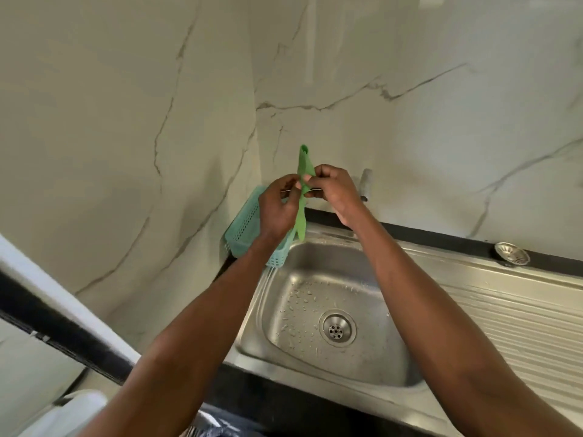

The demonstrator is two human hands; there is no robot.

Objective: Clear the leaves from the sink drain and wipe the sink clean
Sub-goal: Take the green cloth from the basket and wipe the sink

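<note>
Wet stainless-steel sink under marble-veined wall tiles. Left hand and right hand each pinch narrow green cloth, possibly over a thin wire, above basin's rear edge.

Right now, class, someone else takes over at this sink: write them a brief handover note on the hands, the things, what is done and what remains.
Left hand and right hand both pinch the green cloth, held up above the sink.
Drain shows no leaves; its strainer lies on the ledge at the back right.
Water droplets remain in the basin.
Left to do: wipe the basin dry, probably refit the strainer.
</note>
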